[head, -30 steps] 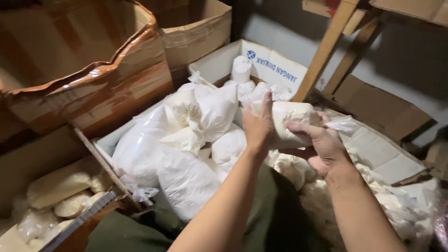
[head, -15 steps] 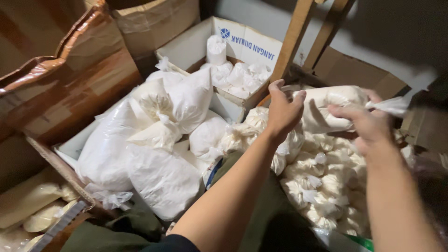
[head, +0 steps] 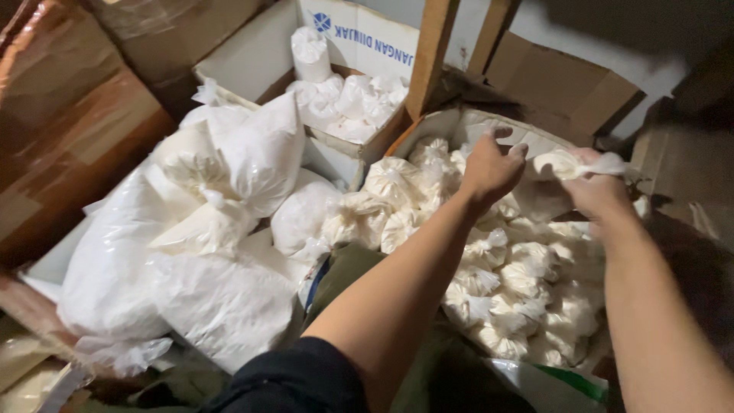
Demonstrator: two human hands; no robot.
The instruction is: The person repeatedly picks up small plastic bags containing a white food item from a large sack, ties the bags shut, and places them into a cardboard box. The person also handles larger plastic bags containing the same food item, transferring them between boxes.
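Note:
My right hand (head: 599, 191) grips a small tied plastic bag of white powder (head: 562, 163) by its knotted top, above a cardboard box (head: 474, 122) filled with several similar small bags (head: 520, 279). My left hand (head: 491, 168) hovers just left of that bag with fingers loosely spread, holding nothing, over the back part of the same box. Both forearms reach forward from the lower edge of the head view.
Large white powder sacks (head: 222, 229) pile up at the left. Behind stands a white box (head: 359, 46) with more small bags (head: 348, 103). A wooden post (head: 432, 53) rises between the boxes. Brown taped cartons (head: 69, 122) line the left side.
Both hands moved forward and down over the box of small bags. My left hand let go of the bag, which now hangs from my right hand alone. The view shifted right.

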